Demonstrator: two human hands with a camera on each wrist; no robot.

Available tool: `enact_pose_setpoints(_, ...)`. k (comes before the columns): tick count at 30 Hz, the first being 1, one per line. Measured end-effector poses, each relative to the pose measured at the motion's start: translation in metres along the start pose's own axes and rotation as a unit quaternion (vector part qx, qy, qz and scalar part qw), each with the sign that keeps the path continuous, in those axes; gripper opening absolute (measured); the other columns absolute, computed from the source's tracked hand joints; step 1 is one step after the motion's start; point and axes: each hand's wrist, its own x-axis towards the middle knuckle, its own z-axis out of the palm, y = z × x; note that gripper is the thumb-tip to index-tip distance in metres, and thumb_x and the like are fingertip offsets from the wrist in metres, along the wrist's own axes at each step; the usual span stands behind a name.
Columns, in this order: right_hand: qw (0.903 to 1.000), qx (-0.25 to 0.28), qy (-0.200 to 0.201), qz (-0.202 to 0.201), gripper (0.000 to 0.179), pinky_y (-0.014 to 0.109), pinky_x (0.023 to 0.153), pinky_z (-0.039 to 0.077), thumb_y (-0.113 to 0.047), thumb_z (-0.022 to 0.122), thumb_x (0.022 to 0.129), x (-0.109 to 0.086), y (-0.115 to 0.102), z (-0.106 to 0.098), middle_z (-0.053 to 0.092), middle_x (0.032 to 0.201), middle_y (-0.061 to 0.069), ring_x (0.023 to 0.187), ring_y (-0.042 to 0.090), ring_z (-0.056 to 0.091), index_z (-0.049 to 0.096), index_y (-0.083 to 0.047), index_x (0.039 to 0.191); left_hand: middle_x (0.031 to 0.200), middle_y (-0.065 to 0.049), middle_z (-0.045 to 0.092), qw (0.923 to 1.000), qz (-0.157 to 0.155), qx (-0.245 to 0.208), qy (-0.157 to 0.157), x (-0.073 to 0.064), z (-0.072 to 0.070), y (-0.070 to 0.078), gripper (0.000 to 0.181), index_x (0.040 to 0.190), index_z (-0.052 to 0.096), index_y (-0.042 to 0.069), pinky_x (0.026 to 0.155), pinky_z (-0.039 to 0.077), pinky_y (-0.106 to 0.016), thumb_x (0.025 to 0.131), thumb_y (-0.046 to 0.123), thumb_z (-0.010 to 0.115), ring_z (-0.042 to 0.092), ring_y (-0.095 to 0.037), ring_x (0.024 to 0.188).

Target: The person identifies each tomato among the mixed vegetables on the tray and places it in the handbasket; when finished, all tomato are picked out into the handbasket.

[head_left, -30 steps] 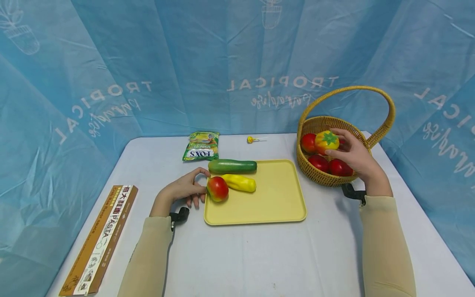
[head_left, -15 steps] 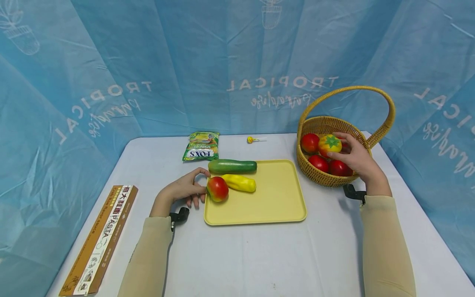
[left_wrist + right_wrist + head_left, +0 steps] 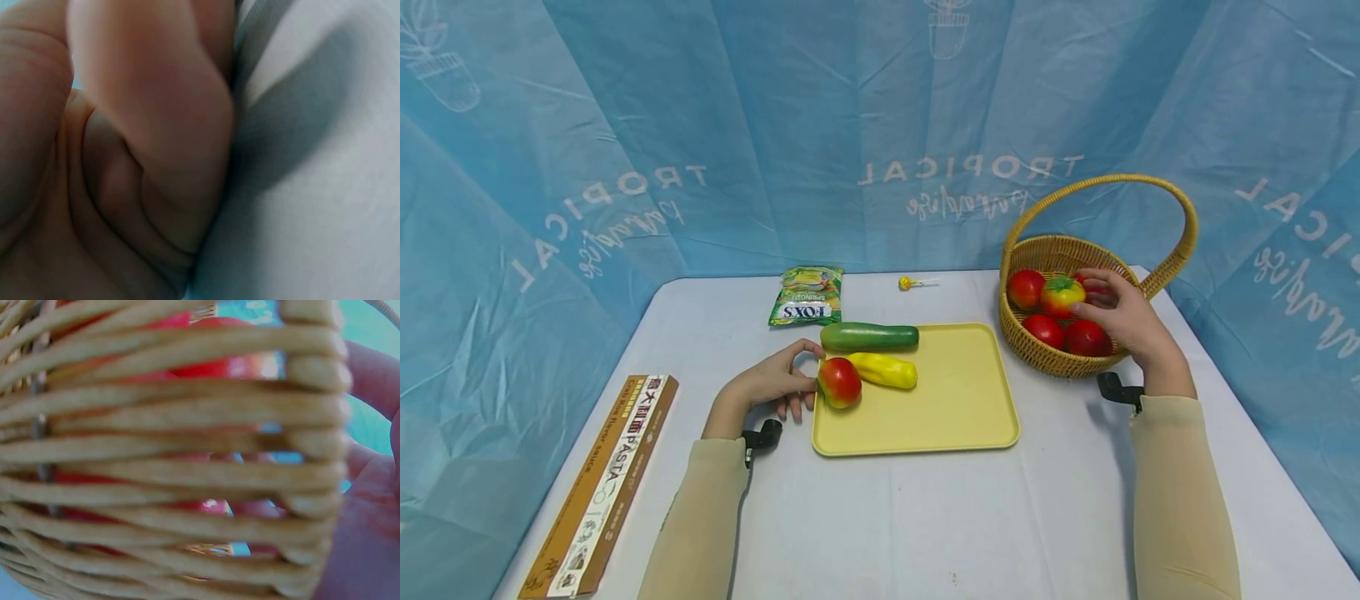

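My left hand [image 3: 778, 379] is at the tray's left edge, thumb and forefinger curved against the near side of a red-and-yellow mango [image 3: 840, 383]. The mango rests on the yellow tray [image 3: 955, 417], beside a yellow pepper [image 3: 887, 370] and a green cucumber [image 3: 869, 336]. Inside the wicker basket [image 3: 1030, 350] lies a red-and-yellow persimmon [image 3: 1060, 297] with a green leafy top. My right hand [image 3: 1131, 321] reaches over the basket's rim, its thumb by the persimmon and its fingers loosely spread. Several red fruits, one a red apple [image 3: 1043, 331], lie around it.
The basket's tall handle [image 3: 1187, 225] arches beside my right hand. A green candy bag [image 3: 807, 296] and a lollipop [image 3: 917, 283] lie at the table's back. On the left is a long pasta box [image 3: 598, 487]. A blue curtain [image 3: 880, 125] hangs behind.
My right hand has lowered the persimmon into the basket and drawn slightly right. The persimmon has tipped, its leafy top now upward. My left hand and the mango have stayed still.
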Motion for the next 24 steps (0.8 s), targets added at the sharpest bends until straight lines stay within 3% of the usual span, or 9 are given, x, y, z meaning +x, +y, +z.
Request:
enact_pose_setpoints(14, 0.9995, 0.01, 0.027, -0.016, 0.074, 0.059, 0.125, 0.038, -0.041, 0.069, 0.102, -0.01, -0.021, -0.004, 0.042, 0.165, 0.016, 0.153, 0.039, 0.041, 0.034, -0.023, 0.165, 0.082, -0.012, 0.077, 0.9999, -0.001, 0.006, 0.008, -0.001, 0.0, -0.001, 0.055, 0.143, 0.039, 0.025, 0.05, 0.057, -0.028, 0.095, 0.022, 0.067, 0.07, -0.021, 0.054)
enact_pose_setpoints(16, 0.9992, 0.017, 0.026, -0.024, 0.073, 0.052, 0.126, 0.04, -0.041, 0.07, 0.101, -0.013, -0.028, -0.002, 0.043, 0.165, 0.014, 0.154, 0.038, 0.041, 0.036, -0.025, 0.164, 0.082, -0.012, 0.077, 0.9999, -0.002, 0.008, 0.007, -0.001, 0.0, -0.001, 0.056, 0.144, 0.039, 0.024, 0.05, 0.057, -0.028, 0.096, 0.024, 0.067, 0.07, -0.021, 0.054)
enact_pose_setpoints(18, 0.9988, 0.027, 0.024, -0.034, 0.071, 0.037, 0.124, 0.044, -0.042, 0.071, 0.101, -0.018, -0.038, 0.001, 0.045, 0.164, 0.011, 0.153, 0.036, 0.042, 0.039, -0.028, 0.162, 0.082, -0.012, 0.077, 1.0, -0.002, 0.007, 0.006, -0.001, 0.0, -0.001, 0.056, 0.144, 0.039, 0.025, 0.05, 0.057, -0.028, 0.096, 0.024, 0.068, 0.07, -0.021, 0.053)
enact_pose_setpoints(21, 0.997, 0.046, 0.018, -0.059, 0.067, 0.015, 0.111, 0.049, -0.039, 0.072, 0.101, -0.025, -0.054, 0.007, 0.047, 0.161, 0.007, 0.15, 0.031, 0.047, 0.042, -0.029, 0.16, 0.082, -0.012, 0.077, 1.0, -0.004, 0.005, 0.004, 0.0, -0.001, 0.0, 0.056, 0.145, 0.038, 0.025, 0.05, 0.057, -0.028, 0.096, 0.025, 0.068, 0.069, -0.021, 0.052)
enact_pose_setpoints(24, 0.9932, 0.073, 0.005, -0.091, 0.064, 0.006, 0.101, 0.049, -0.032, 0.072, 0.101, -0.031, -0.07, 0.017, 0.05, 0.158, 0.007, 0.144, 0.023, 0.051, 0.044, -0.029, 0.159, 0.082, -0.012, 0.077, 1.0, -0.005, 0.002, 0.003, 0.001, 0.0, 0.0, 0.057, 0.145, 0.038, 0.025, 0.05, 0.057, -0.028, 0.097, 0.025, 0.068, 0.069, -0.02, 0.052)
